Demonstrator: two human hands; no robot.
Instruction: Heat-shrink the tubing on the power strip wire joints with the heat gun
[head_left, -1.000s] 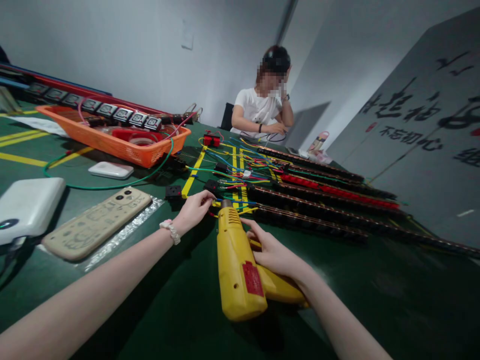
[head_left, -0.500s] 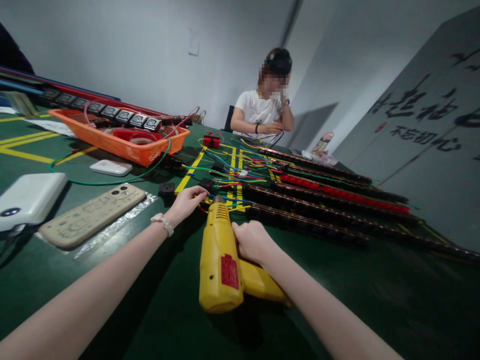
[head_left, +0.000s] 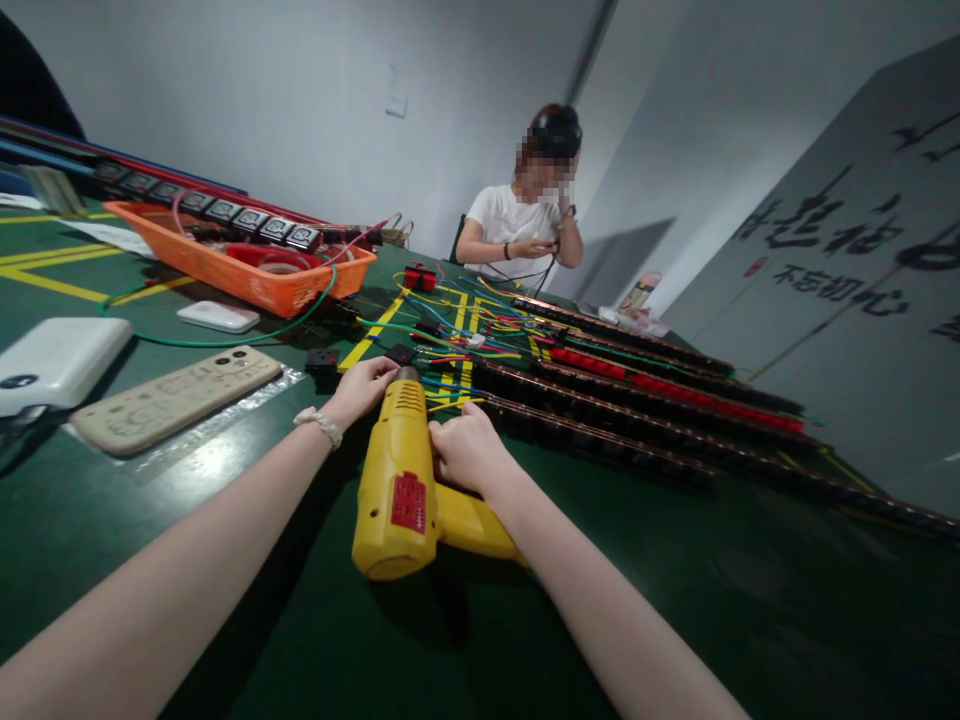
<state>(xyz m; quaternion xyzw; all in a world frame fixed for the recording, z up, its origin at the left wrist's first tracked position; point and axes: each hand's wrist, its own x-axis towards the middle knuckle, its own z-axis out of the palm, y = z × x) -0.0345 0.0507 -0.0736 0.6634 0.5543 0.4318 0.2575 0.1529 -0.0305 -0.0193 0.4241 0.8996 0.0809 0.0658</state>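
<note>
My right hand [head_left: 472, 448] is wrapped round the handle of a yellow heat gun [head_left: 397, 470], whose body points away from me over the green table. Its metal nozzle [head_left: 407, 374] is beside my left hand [head_left: 364, 388], which wears a pale bracelet. The left fingers are pinched together at the ends of thin wires [head_left: 450, 386]; the nozzle partly hides the fingertips. These wires run right to long dark strips [head_left: 600, 432] lying on the table. A small black block [head_left: 322, 361] sits just behind the left hand.
On the left lie a phone [head_left: 176, 400], a white power bank [head_left: 64, 362] and a small white case [head_left: 218, 316]. An orange basket [head_left: 292, 300] stands behind them. A co-worker [head_left: 517, 220] sits across the table, holding dark cables. A red block [head_left: 420, 277] lies among the wires.
The heat gun and my right hand have shifted left, bringing the nozzle closer to my left fingers. The whole view has moved slightly. The co-worker's lower hand has lifted a little.
</note>
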